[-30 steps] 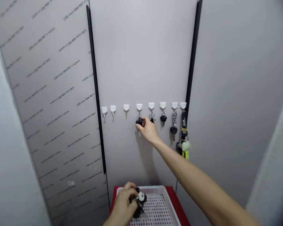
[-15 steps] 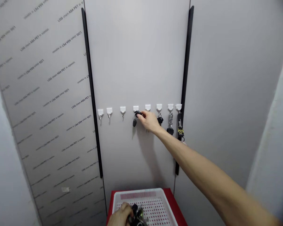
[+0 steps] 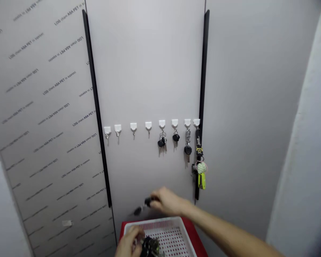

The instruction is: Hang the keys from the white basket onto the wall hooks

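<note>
Just above the basket's far rim, my right hand [image 3: 167,201] pinches a key set [image 3: 138,210] by a black key head. The rest of the set dangles to the left, blurred by motion. My left hand [image 3: 130,242] is at the white basket's near left, fingers curled at a bunch of keys [image 3: 149,246] with dark heads. Part of that bunch is cut off by the frame's bottom. On the wall panel is a row of white hooks [image 3: 148,125]. Key sets [image 3: 162,142] hang on the right-hand ones.
The white perforated basket [image 3: 180,228] stands on a red surface [image 3: 194,235]. Black vertical strips [image 3: 96,107] run down both sides of the panel. At the far right hook hangs a black strap [image 3: 198,142] with a lime-green tag [image 3: 201,181].
My right hand has come down from the fourth hook from the left to the basket, bringing the key set off that hook. The left hand stays by the bunch. The view has shifted slightly.
</note>
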`<state>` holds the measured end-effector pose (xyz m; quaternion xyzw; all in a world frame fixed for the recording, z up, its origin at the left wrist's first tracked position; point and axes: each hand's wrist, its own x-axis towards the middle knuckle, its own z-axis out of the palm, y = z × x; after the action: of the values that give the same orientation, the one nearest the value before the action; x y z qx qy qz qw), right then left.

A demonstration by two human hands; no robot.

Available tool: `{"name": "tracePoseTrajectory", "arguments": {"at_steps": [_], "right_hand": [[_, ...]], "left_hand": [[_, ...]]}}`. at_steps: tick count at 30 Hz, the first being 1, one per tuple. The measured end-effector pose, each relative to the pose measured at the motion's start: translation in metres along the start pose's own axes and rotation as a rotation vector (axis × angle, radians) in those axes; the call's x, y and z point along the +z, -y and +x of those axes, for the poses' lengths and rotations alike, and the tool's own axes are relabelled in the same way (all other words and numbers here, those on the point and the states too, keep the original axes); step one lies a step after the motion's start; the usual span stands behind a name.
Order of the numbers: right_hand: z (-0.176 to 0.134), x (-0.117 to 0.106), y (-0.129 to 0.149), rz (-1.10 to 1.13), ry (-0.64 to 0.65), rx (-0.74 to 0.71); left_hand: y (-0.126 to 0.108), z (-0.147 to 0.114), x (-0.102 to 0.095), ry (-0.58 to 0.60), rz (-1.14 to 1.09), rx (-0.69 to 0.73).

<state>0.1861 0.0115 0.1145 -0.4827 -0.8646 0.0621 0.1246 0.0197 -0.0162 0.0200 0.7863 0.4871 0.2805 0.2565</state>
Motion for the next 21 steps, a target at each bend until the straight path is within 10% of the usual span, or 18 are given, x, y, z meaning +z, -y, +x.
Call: {"name": "tracePoseTrajectory", "arguments": {"at_steps": [5,12,21], "right_hand": [[-0.046,0.053,-0.023,0.076,0.097,0.1],[-0.015,-0.101,-0.04,0.142,-0.965,0.315],[0.011,-0.14,-0.057,0.118,-0.931,0.448]], "left_hand": [[-0.052,0.044,-0.04,-0.203,-0.195,0.102],[-0.145,0.141,-0.065,-0.428,-0.385,0.08],[-0.184,0.179,-0.072,-0.494,-0.501,0.043]]}}
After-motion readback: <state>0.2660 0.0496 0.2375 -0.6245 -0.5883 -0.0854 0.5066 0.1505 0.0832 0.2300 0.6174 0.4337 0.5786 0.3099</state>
